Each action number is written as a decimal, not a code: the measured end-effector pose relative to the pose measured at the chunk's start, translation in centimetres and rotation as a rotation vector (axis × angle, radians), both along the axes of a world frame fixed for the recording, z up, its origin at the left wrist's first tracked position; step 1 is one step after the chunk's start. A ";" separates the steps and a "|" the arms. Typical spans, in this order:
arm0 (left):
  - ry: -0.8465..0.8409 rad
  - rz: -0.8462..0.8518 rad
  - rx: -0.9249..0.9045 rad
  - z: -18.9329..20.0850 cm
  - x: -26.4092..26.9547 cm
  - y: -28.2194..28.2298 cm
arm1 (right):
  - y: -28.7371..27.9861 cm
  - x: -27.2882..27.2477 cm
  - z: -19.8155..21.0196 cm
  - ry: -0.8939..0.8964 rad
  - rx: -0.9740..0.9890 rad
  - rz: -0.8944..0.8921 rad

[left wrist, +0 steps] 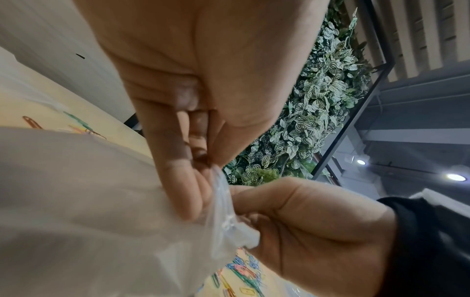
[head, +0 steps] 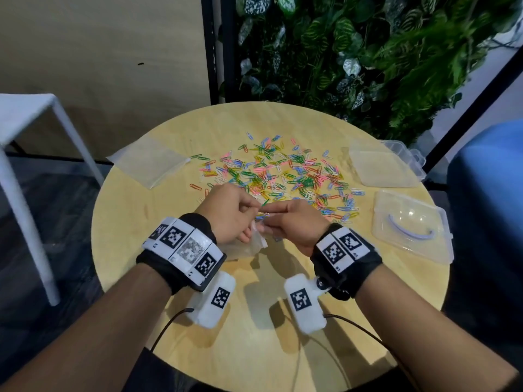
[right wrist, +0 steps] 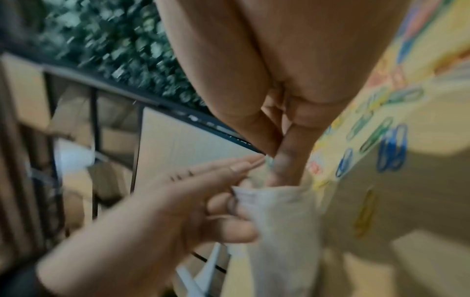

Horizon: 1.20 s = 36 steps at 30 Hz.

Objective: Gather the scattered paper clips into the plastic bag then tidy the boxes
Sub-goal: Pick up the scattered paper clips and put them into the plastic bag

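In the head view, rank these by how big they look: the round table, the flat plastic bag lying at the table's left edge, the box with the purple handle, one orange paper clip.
1. round table
2. flat plastic bag and box with the purple handle: too alike to rank, and the box lies nearer the camera
3. orange paper clip

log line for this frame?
left hand: holds plastic bag | right hand: feeding clips at bag mouth | paper clips: mostly scattered

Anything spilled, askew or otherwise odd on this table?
Yes: coloured paper clips lie spilled across the round table, outside both clear plastic boxes. A second plastic bag overhangs the far-left edge. Both hands hold a small bag.
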<state>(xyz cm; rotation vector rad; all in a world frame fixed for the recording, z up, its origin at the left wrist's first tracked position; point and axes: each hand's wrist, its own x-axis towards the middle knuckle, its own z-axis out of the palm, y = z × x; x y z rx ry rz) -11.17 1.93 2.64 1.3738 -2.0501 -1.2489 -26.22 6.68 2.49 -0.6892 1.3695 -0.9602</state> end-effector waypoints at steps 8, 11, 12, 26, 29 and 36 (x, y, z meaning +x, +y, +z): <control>-0.011 -0.058 -0.026 0.5 0.2 0.5 | 0.7 -0.4 -0.9 0.767 -0.365 0.275; -0.012 -0.046 -0.029 0.6 0.6 0.3 | 0.4 -0.3 -0.5 0.809 -0.360 0.460; -0.004 -0.033 -0.021 0.7 0.8 0.1 | 0.3 -0.3 -0.5 0.782 -0.348 0.468; 0.098 0.212 0.002 2.6 6.6 -3.0 | 3.2 1.3 -5.0 1.475 -0.560 1.051; 0.095 0.206 0.009 2.5 6.6 -2.7 | 1.9 -1.5 -4.5 1.573 -0.469 1.054; 0.036 0.137 0.023 2.3 5.6 -2.4 | 1.0 -7.4 -4.1 1.592 -0.123 0.845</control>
